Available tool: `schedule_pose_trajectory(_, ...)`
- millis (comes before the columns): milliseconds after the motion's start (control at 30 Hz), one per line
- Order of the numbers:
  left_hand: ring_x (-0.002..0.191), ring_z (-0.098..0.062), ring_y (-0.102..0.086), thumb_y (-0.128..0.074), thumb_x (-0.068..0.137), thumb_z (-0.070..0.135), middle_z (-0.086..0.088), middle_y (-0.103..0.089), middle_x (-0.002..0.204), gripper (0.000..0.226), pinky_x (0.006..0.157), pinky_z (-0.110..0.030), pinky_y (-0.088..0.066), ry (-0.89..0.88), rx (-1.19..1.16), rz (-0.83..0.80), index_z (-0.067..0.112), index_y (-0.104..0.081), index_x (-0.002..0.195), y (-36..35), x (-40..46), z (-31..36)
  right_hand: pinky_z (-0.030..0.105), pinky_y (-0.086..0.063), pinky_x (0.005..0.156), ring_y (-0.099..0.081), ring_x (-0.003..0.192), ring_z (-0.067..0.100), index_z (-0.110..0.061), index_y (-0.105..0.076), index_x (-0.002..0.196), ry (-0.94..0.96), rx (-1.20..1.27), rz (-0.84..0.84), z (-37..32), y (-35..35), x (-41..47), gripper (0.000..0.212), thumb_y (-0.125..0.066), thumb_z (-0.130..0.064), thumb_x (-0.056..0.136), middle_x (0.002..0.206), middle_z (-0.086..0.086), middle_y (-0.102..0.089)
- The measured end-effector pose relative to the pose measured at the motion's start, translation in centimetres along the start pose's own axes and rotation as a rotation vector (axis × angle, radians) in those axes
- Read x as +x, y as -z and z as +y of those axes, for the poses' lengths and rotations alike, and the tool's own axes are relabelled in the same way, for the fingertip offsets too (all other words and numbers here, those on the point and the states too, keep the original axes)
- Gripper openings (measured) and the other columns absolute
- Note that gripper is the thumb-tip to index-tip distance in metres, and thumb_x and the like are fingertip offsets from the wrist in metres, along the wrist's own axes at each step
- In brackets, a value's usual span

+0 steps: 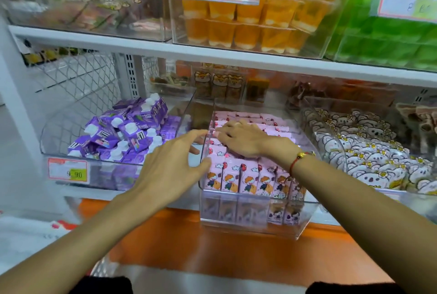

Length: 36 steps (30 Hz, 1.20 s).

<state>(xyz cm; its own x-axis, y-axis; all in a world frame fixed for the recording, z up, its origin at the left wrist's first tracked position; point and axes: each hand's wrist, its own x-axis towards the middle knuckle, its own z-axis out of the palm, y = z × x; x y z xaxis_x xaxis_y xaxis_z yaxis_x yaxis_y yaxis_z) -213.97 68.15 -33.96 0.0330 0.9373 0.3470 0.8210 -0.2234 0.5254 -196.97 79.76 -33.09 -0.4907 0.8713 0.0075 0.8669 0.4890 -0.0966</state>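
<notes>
Right hand (238, 139): palm down, fingers straight and close together, lying flat on the tops of the pink packets (236, 175), fingertips at the left wall of the clear bin (250, 225). A red cord bracelet (299, 159) sits on that wrist. Left hand (175, 163): fingers spread and relaxed, holding nothing, just outside the bin's left wall; thumb tip at the bin's front-left corner, cannot tell whether it touches. The pink packets stand upright in tight rows, filling the bin, with a lower layer visible through the front wall. The bin sits on an orange shelf surface (212, 246), pulled forward of its neighbours. To its left, a clear bin of purple cartons (123, 133) with white caps, carrying a price tag (68, 171) reading 9.90. To its right, koala-printed packets (369, 154) in another clear bin. On the white shelf board (142, 44) above, orange jelly cups (248, 26) and green packs (390, 41).
</notes>
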Motion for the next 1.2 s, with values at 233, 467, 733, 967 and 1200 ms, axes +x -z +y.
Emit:
schedule_pose_trajectory(233, 0.098, -0.002, -0.062, -0.06, 0.087, 0.042, 0.017, -0.07, 0.102, 0.025, 0.086, -0.033, -0.05, 0.05, -0.241, 0.018, 0.039, -0.064, 0.111, 1.0, 0.2, 0.0, 0.031, -0.047, 0.077, -0.059, 0.097, 0.02, -0.015, -0.075, 0.09, -0.012, 0.056, 0.297, 0.2, 0.8, -0.1, 0.023, -0.061, -0.033, 0.089, 0.106, 0.003, -0.067)
schedule_pose_trajectory(467, 0.089, 0.005, -0.063, -0.063, 0.089, 0.031, 0.02, -0.067, 0.102, 0.02, 0.082, -0.03, -0.05, 0.041, -0.301, -0.042, 0.039, -0.063, 0.107, 0.9, 0.1, -0.1, 0.03, -0.048, 0.071, -0.059, 0.079, 0.013, -0.017, -0.064, 0.081, -0.059, 0.31, 0.344, -0.7, 1.6, 0.5, 0.01, -0.061, -0.019, 0.09, 0.087, -0.001, -0.067)
schedule_pose_trajectory(733, 0.092, 0.012, -0.056, -0.056, 0.093, 0.014, 0.018, -0.064, 0.109, 0.025, 0.078, -0.001, -0.04, -0.019, -0.388, 0.046, 0.03, -0.064, 0.111, 1.2, 2.1, 1.0, 0.009, -0.044, 0.065, -0.061, 0.073, 0.007, -0.011, -0.061, 0.092, -0.139, 0.949, 1.028, -2.0, 2.7, -5.0, 0.007, -0.056, -0.015, 0.095, 0.079, 0.0, -0.063)
schedule_pose_trajectory(967, 0.097, 0.013, -0.059, -0.045, 0.1, 0.021, 0.012, -0.063, 0.117, 0.028, 0.083, -0.007, -0.044, -0.114, -0.576, 0.096, 0.028, -0.057, 0.125, -0.2, 2.5, 5.4, 0.015, -0.052, 0.065, -0.061, 0.061, -0.001, -0.009, -0.062, 0.09, -0.213, 1.308, 0.959, -2.0, 3.7, -8.7, 0.008, -0.057, -0.013, 0.094, 0.075, 0.0, -0.065)
schedule_pose_trajectory(1200, 0.104, 0.008, -0.058, -0.064, 0.089, 0.033, 0.029, -0.063, 0.111, 0.029, 0.089, -0.016, -0.047, -0.128, -0.627, -0.068, 0.05, -0.055, 0.111, -2.4, -0.1, 4.7, 0.015, -0.052, 0.062, -0.061, 0.065, 0.004, -0.009, -0.065, 0.091, -0.275, 1.365, 0.797, -2.1, 3.3, -10.5, 0.011, -0.058, -0.017, 0.094, 0.078, 0.004, -0.066)
